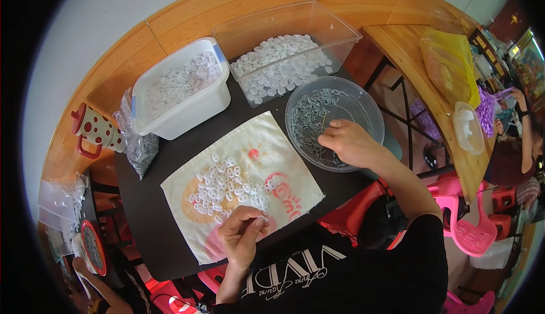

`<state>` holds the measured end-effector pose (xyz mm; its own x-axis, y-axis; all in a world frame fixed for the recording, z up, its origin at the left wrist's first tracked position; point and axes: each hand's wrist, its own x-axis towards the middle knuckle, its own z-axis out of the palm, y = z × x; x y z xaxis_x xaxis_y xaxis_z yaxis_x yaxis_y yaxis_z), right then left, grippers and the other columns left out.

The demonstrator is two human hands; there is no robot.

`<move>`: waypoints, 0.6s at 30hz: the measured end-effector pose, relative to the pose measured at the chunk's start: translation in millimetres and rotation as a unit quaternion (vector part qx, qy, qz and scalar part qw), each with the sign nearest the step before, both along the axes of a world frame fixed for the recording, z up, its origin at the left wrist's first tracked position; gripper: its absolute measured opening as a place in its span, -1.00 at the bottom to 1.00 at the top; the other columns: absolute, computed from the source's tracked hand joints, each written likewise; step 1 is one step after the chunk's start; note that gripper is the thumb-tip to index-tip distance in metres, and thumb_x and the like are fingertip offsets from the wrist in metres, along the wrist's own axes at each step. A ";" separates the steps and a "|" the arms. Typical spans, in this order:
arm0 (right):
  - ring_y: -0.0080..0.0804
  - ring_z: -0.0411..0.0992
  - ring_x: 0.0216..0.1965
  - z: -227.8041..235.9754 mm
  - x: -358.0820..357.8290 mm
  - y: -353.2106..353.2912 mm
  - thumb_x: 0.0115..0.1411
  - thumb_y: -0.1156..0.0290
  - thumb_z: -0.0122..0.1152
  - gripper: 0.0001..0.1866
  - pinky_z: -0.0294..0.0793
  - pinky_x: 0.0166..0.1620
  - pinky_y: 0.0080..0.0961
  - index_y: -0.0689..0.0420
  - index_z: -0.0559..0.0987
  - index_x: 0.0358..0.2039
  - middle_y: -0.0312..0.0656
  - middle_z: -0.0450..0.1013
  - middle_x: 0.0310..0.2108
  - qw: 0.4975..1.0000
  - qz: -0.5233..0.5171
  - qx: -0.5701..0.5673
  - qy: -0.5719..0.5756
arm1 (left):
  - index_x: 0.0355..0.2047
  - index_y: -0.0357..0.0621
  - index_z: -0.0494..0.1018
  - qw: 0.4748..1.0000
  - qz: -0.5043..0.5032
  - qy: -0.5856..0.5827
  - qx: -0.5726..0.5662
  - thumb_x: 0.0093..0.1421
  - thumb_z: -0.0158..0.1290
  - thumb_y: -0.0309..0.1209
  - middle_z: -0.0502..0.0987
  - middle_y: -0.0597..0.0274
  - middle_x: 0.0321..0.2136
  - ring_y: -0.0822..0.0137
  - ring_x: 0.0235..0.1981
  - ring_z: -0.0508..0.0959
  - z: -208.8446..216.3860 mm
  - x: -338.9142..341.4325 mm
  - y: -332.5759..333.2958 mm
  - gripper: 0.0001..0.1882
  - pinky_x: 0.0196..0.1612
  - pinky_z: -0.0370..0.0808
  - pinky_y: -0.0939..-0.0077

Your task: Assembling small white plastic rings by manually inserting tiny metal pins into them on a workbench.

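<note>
My left hand [243,235] is closed in a pinch over the near edge of a cream cloth [267,135], with a small white plastic piece [263,218] between thumb and finger. Beyond it, a loose pile of small white oval plastic pieces with holes [218,186] lies on the cloth. My right hand [349,142] reaches into a round clear tub [372,101] of small grey screws [309,112]. Its fingertips are pressed together among the screws; what they hold is too small to make out.
Behind the cloth stand a white bin [187,115] of white pieces and a clear box [335,30] of white round parts. At left are a bag of grey screws [142,152] and a spotted cup [93,129]. Other people work at both sides; pink stools [474,234] stand at right.
</note>
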<state>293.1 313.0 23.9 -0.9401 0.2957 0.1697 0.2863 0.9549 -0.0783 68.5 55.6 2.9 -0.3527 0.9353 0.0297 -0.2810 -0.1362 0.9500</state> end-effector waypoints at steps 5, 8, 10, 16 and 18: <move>-0.16 0.45 -0.30 -2.4 -2.2 -2.3 -0.14 0.56 0.20 -0.81 0.45 -0.16 -0.31 0.12 0.46 -0.44 -0.19 0.45 -0.47 1.000 0.006 0.020 -0.008 | -0.22 -0.35 0.50 1.000 0.004 -0.018 -0.008 0.22 0.02 -0.75 0.52 0.18 -0.36 0.46 -0.44 0.53 1.7 -1.5 -0.4 -0.84 -0.36 0.50 0.63; -0.12 0.45 -0.30 -5.8 7.3 1.9 -0.12 0.63 0.18 -0.79 0.45 -0.15 -0.26 0.12 0.49 -0.40 -0.16 0.45 -0.41 0.997 -0.020 -0.053 0.055 | -0.22 -0.35 0.50 1.000 0.004 -0.022 -0.001 0.22 0.01 -0.75 0.52 0.18 -0.36 0.45 -0.44 0.54 0.5 -2.6 1.5 -0.84 -0.36 0.50 0.63; -0.11 0.45 -0.32 1.7 10.0 1.1 0.00 0.70 0.11 -0.76 0.44 -0.18 -0.28 0.14 0.52 -0.30 -0.12 0.44 -0.37 0.977 -0.059 -0.137 0.154 | -0.23 -0.35 0.50 1.000 0.010 -0.025 0.001 0.22 0.01 -0.75 0.52 0.19 -0.36 0.45 -0.43 0.54 -0.3 -3.1 -0.1 -0.84 -0.37 0.50 0.62; -0.37 0.39 -0.37 7.6 4.2 -3.4 0.21 0.69 0.04 -0.82 0.34 -0.29 -0.56 0.20 0.55 -0.24 -0.18 0.40 -0.37 0.932 -0.096 -0.273 0.221 | -0.22 -0.35 0.51 0.997 0.031 -0.072 0.013 0.22 0.02 -0.74 0.52 0.20 -0.35 0.45 -0.43 0.56 5.6 1.0 -1.3 -0.84 -0.37 0.51 0.62; -0.36 0.39 -0.37 10.5 6.3 -10.2 0.21 0.70 0.03 -0.83 0.35 -0.29 -0.55 0.23 0.54 -0.25 -0.17 0.41 -0.36 0.918 -0.085 -0.300 0.245 | -0.21 -0.35 0.51 0.995 0.044 -0.087 0.017 0.22 0.03 -0.74 0.53 0.21 -0.35 0.45 -0.42 0.57 8.1 2.4 -1.9 -0.83 -0.37 0.51 0.62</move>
<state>299.4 302.8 34.4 -0.7260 0.6099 0.3178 0.2183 0.6426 -0.7345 70.8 53.7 11.0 -0.4363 0.8998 -0.0068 -0.4254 -0.1996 0.8827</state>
